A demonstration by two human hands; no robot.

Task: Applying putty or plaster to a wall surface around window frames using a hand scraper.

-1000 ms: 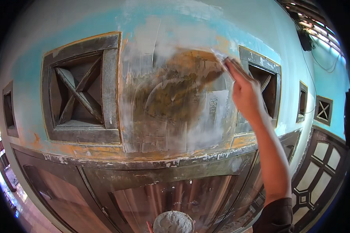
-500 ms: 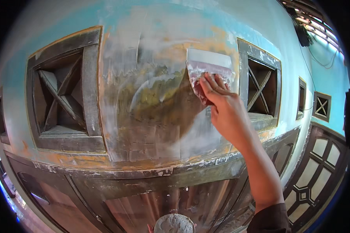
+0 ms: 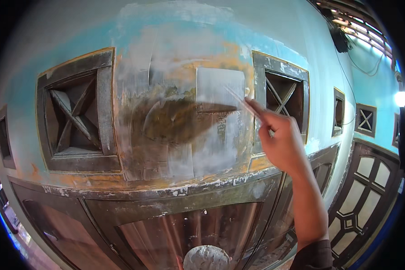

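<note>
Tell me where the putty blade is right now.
In the head view, the putty blade lies flat against the wall, right of centre, held by the right hand, just left of the cross-patterned vent.

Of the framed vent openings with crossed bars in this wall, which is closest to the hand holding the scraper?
The vent just right of the plastered patch: the right hand overlaps its lower left frame. The large vent at left lies across the patch.

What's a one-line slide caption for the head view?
Right hand presses a flat putty blade against the patchy turquoise wall between two dark wooden cross-braced vents.

The single head view faces the blue wall close up, tilted slightly upward above the door.
</note>
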